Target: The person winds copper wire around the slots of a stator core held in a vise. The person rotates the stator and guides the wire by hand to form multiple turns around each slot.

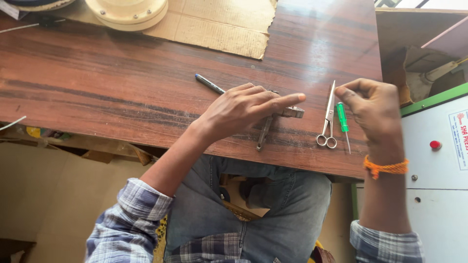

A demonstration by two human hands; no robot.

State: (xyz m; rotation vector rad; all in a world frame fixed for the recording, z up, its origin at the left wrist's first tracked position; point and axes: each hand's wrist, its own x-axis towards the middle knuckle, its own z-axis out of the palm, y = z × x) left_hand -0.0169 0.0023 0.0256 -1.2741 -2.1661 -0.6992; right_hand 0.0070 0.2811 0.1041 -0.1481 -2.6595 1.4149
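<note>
Our left hand [243, 109] lies flat, fingers stretched over a metal tool [273, 122] on the wooden surface [122, 92], a pen [209, 84] just behind it. Our right hand [373, 109] hovers pinched, seemingly empty, with scissors [329, 117] and a green screwdriver [342, 119] just left of it.

Wide bare wooden table [97, 92] left of the left hand [243, 109], open for passage. Tight on the right: scissors [329, 119] and green screwdriver [343, 122] lying side by side, just under the right hand [373, 109]. Cardboard sheet [219, 24] blocking the far edge.
</note>
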